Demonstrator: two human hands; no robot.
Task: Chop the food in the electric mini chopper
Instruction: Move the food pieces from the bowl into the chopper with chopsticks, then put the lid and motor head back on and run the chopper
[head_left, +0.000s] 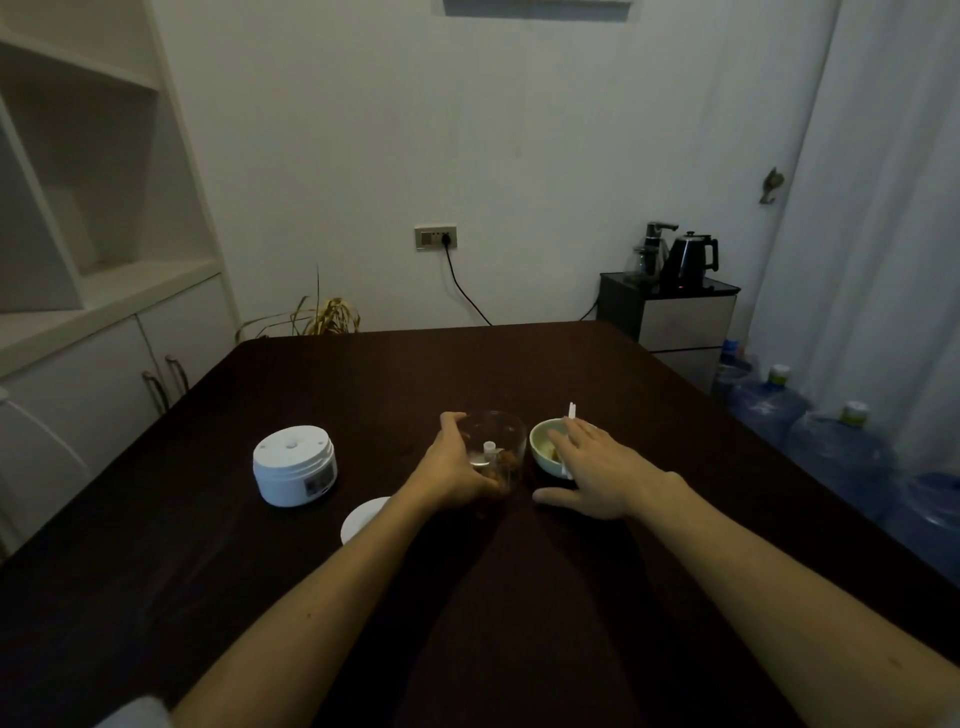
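- White cylindrical motor unit of the chopper (294, 464): stands by itself on the dark-clothed worktop (519, 364), to the left of both hands and well apart from the cup; no hand touches it. It is nearer the left hand than the right.
- Small white round dish (363, 517): lies just nearer the viewer than the motor unit, partly hidden beneath the left forearm.
- Left hand (451, 462): curled round the left wall of the cup, fingertips over the far rim and thumb at the near side; it holds the cup steady on the worktop.
- Clear plastic chopper cup (493, 449): upright at centre, its top uncovered, with a white spindle standing vertically in the middle and brownish food pieces at the bottom. It sits between the two hands, just beside the bowl.
- Pale green round bowl (545, 447): immediately right of the cup, with pale food inside; a thin white utensil (571, 413) stands out of its far side.
- Right hand (587, 467): spread flat with straight fingers over the bowl, palm down, thumb towards the cup; whether the fingers actually touch the utensil or the bowl's rim cannot be told, and it grips nothing visibly.
- Judged relation: the next transfer runs leftward from bowl to cup, a short crossing best served by the right hand.
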